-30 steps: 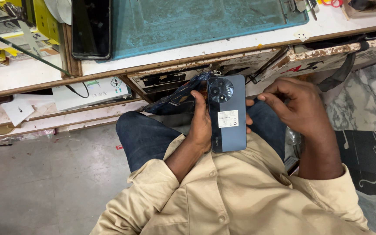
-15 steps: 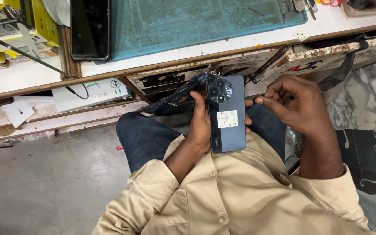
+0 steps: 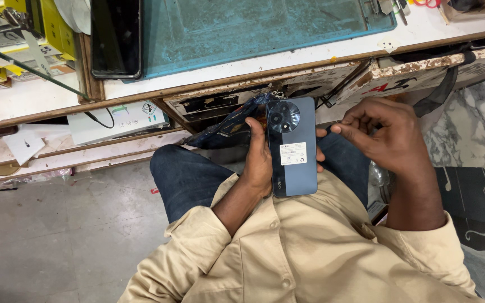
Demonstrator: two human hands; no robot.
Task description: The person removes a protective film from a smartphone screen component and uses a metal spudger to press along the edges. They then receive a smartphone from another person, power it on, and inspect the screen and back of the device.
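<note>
Your right hand [image 3: 391,140] has drawn slightly off the phone's [image 3: 292,147] 3 o'clock edge, fingers curled together on nothing, while your left hand [image 3: 259,160] clasps it back-up over your lap, back cover unopened.

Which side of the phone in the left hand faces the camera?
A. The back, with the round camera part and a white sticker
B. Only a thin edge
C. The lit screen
A: the phone in the left hand shows its dark back, round camera part above, white sticker in the middle.
</note>
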